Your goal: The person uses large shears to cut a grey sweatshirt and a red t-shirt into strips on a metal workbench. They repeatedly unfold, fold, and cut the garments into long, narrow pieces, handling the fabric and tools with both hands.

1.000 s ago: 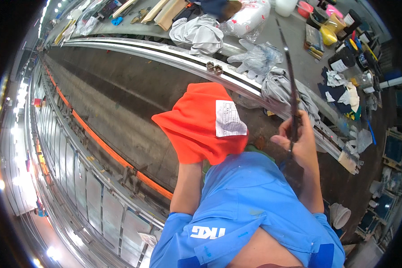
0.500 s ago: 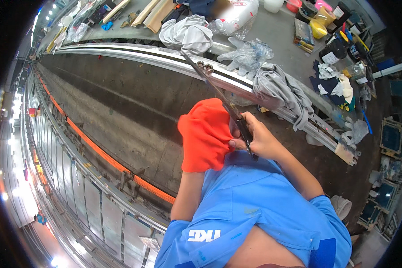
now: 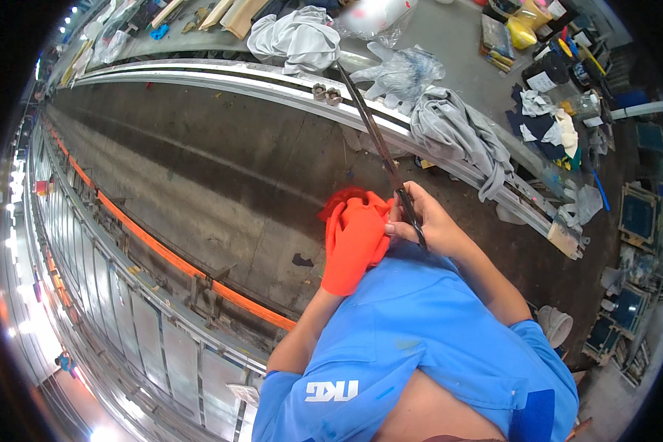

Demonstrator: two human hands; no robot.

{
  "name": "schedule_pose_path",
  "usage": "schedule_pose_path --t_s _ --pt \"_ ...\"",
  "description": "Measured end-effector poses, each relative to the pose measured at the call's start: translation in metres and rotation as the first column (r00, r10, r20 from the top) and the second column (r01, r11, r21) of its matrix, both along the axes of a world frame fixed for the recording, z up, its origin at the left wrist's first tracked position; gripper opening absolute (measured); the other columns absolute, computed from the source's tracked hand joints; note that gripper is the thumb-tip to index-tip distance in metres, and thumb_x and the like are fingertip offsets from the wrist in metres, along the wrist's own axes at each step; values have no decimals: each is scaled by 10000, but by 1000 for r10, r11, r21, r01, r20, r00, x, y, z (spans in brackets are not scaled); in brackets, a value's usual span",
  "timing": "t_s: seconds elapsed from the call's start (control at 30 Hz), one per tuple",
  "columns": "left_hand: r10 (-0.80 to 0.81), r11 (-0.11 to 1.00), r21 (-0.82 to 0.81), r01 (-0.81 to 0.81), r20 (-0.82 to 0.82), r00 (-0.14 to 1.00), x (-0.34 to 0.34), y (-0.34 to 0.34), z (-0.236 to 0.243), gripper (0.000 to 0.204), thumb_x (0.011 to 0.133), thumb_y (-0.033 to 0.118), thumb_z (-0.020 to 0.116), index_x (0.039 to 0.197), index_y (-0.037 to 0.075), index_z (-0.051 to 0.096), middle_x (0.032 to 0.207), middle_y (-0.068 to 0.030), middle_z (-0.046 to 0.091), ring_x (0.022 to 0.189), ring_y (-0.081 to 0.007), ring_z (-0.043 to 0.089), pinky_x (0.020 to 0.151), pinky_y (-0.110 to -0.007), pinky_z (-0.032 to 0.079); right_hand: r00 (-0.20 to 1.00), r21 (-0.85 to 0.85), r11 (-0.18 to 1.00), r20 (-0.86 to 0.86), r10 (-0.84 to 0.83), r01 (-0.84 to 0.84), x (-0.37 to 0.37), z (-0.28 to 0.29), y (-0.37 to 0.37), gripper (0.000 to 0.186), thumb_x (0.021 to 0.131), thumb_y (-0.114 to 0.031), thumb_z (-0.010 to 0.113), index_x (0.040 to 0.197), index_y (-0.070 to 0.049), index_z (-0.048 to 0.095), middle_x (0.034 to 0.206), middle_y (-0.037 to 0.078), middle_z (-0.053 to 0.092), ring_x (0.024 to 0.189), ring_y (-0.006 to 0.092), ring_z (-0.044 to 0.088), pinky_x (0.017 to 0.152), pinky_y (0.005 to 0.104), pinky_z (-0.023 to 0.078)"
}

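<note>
My left hand (image 3: 353, 236) is covered by a bright red cloth (image 3: 359, 221), its curled fingers showing through the fabric, with more cloth bunched at their tips. My right hand (image 3: 429, 225) grips a long, narrow, dark blade-like tool (image 3: 376, 140) by its lower part, beside the red cloth. The tool slants up and left across the white rail (image 3: 272, 81). Both hands are over my blue work clothes (image 3: 398, 317); whether the tool touches the cloth I cannot tell.
A grey table (image 3: 457, 44) behind the rail holds rags (image 3: 460, 140), plastic gloves (image 3: 398, 74), wood strips, tubs (image 3: 545, 77) and scraps. A long orange bar (image 3: 147, 236) and metal racks (image 3: 140, 324) run along the left. Framed screens (image 3: 637, 214) and a bucket (image 3: 555, 324) are at right.
My right hand has moved left to the red cloth, tilting the tool leftward. My left hand has shifted slightly right, the cloth bunched smaller and its white label no longer showing.
</note>
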State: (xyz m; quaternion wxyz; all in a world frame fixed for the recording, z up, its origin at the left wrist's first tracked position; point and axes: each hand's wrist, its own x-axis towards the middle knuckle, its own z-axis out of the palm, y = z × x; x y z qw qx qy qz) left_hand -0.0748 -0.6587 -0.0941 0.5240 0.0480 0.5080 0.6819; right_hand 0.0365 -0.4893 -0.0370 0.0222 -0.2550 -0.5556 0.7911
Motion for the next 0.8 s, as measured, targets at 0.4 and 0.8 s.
schedule_pose_path --t_s 0.4,0.8 --pt "154 970 148 -193 241 958 -23 -12 9 370 980 201 488 1270 -26 514 1291 -141 556 1177 -224 545 1015 -369 450 967 -210 944 28 -255 255 36 4 15 411 757 -80 735 1032 -102 431 765 -7 535 601 49 461 511 189 330" --pt "423 906 8 -423 -86 902 -70 -37 31 321 992 185 464 1217 -26 554 1187 -105 613 1050 -186 609 817 -314 532 897 -8 897 19 -441 442 76 3 45 428 794 -130 744 1084 -70 435 756 -4 546 611 65 498 520 206 370"
